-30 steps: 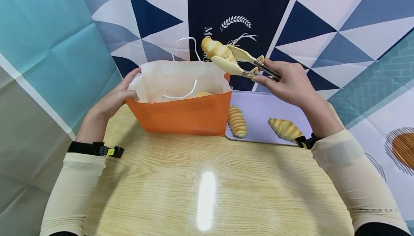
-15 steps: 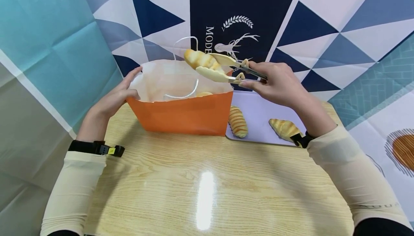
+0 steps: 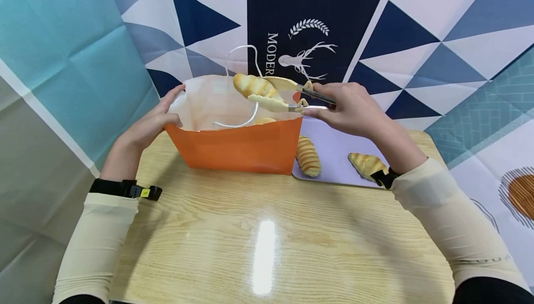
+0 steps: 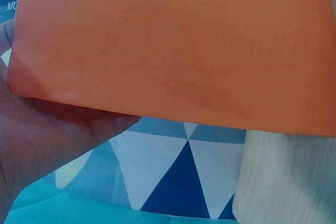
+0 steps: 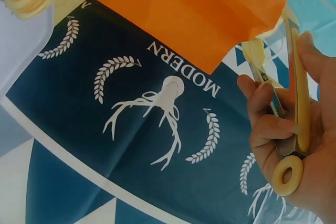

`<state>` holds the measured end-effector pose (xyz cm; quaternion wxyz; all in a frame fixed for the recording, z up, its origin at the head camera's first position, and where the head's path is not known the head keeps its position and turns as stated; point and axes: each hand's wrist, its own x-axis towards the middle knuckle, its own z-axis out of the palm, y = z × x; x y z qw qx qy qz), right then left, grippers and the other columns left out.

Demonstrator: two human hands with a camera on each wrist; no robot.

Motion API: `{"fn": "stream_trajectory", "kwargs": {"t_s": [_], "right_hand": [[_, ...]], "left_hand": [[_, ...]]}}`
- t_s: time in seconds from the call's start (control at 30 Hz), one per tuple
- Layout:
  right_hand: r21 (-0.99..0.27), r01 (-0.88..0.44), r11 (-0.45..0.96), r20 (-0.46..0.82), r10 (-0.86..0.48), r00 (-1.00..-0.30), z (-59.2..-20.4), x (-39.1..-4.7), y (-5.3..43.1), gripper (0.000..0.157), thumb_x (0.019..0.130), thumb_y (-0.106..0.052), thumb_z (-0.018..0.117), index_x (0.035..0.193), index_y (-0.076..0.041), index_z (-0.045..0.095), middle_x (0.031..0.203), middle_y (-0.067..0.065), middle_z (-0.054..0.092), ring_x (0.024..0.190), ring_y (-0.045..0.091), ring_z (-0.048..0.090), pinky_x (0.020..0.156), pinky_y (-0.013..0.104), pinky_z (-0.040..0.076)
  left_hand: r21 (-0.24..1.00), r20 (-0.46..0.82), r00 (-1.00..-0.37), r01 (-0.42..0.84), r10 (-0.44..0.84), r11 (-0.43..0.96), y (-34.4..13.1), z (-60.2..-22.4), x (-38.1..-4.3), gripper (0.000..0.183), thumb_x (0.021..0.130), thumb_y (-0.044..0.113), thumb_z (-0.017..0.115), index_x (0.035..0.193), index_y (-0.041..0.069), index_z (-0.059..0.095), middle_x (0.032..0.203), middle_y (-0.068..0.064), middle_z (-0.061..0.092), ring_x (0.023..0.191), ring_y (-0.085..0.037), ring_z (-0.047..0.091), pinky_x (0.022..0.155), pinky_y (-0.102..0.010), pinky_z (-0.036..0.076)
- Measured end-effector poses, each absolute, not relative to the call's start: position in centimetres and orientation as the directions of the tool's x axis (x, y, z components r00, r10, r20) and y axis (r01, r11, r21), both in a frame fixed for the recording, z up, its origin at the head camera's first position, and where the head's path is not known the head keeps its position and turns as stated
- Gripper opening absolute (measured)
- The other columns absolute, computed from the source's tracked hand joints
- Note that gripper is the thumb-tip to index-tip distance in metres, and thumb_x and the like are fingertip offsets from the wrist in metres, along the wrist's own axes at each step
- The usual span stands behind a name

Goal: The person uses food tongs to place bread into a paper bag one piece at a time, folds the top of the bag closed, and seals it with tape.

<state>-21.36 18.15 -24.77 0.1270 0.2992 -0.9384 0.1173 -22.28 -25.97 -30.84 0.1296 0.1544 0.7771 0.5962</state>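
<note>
An orange paper bag (image 3: pixel 238 152) with a pale inside and white cord handles stands upright, its mouth spread. My left hand (image 3: pixel 147 125) holds the bag's left rim, thumb toward the front corner and fingers toward the back one. Metal-and-cream tongs (image 5: pixel 298 87) are squeezed in my right hand (image 3: pixel 348 108). Their cream tips pinch a golden bread roll (image 3: pixel 251 84) over the bag's mouth, toward the right. Inside the bag, part of another yellowish piece (image 3: pixel 264 121) shows; the rest of it is hidden.
Right of the bag, a lilac tray (image 3: pixel 333 130) carries a striped bread roll (image 3: pixel 308 158) and a croissant-like bread (image 3: pixel 367 166) partly behind my right wrist strap. All stand on a wooden table (image 3: pixel 208 230), with patterned cloth (image 3: pixel 200 12) behind.
My right hand has moved left and slightly lower with the tongs and bread roll, from beside the bag to over its mouth. The left hand keeps its place on the rim.
</note>
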Motion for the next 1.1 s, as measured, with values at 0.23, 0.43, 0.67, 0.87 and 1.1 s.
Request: {"fn": "stream_trajectory", "kwargs": {"t_s": [0.23, 0.43, 0.67, 0.87, 1.1], "right_hand": [[-0.143, -0.589, 0.795, 0.293, -0.535, -0.793, -25.0, -21.4, 18.1, 0.075, 0.089, -0.058, 0.06, 0.143, -0.007, 0.052, 0.134, 0.014, 0.062, 0.047, 0.016, 0.047, 0.057, 0.034, 0.039], [-0.128, -0.589, 0.798, 0.299, -0.535, -0.79, -25.0, -21.5, 18.2, 0.076, 0.089, -0.058, 0.06, 0.143, -0.005, 0.052, 0.132, 0.016, 0.063, 0.048, 0.016, 0.046, 0.059, 0.034, 0.038], [-0.15, -0.576, 0.804, 0.297, -0.519, -0.802, -25.0, -20.9, 18.8, 0.076, 0.089, -0.058, 0.06, 0.145, -0.007, 0.05, 0.104, 0.01, 0.071, 0.05, 0.018, 0.045, 0.059, 0.035, 0.038], [-0.155, -0.556, 0.816, 0.325, -0.49, -0.809, -24.9, -19.9, 20.2, 0.072, 0.089, -0.055, 0.062, 0.145, -0.01, 0.051, 0.072, 0.004, 0.057, 0.048, 0.017, 0.043, 0.051, 0.034, 0.037], [-0.14, -0.55, 0.823, 0.382, -0.468, -0.797, -25.2, -18.4, 23.0, 0.066, 0.088, -0.043, 0.07, 0.141, -0.007, 0.055, 0.083, 0.008, 0.067, 0.04, 0.013, 0.033, 0.044, 0.034, 0.03]], "left_hand": [[0.967, -0.024, -0.92, 0.078, 0.392, 0.242, -25.9, -30.7, -22.2, 0.091, 0.085, -0.001, 0.044, 0.159, 0.032, 0.003, 0.163, 0.008, -0.013, 0.143, -0.025, -0.002, 0.11, -0.066, 0.014], [0.968, -0.025, -0.919, 0.076, 0.394, 0.238, -25.9, -30.6, -22.2, 0.091, 0.084, -0.002, 0.044, 0.159, 0.031, 0.003, 0.163, 0.007, -0.012, 0.143, -0.026, 0.001, 0.11, -0.065, 0.014], [0.967, -0.029, -0.921, 0.072, 0.389, 0.243, -25.8, -30.5, -22.2, 0.092, 0.085, -0.002, 0.044, 0.159, 0.031, 0.003, 0.163, 0.007, -0.012, 0.143, -0.026, 0.0, 0.11, -0.065, 0.014], [0.966, -0.033, -0.92, 0.071, 0.39, 0.248, -25.9, -30.6, -22.2, 0.091, 0.085, -0.001, 0.043, 0.16, 0.031, 0.002, 0.163, 0.007, -0.013, 0.144, -0.025, -0.001, 0.11, -0.065, 0.014], [0.966, -0.029, -0.918, 0.076, 0.396, 0.247, -26.0, -30.7, -22.2, 0.091, 0.086, -0.001, 0.044, 0.159, 0.031, 0.002, 0.163, 0.008, -0.013, 0.144, -0.025, -0.002, 0.109, -0.065, 0.014]]}}
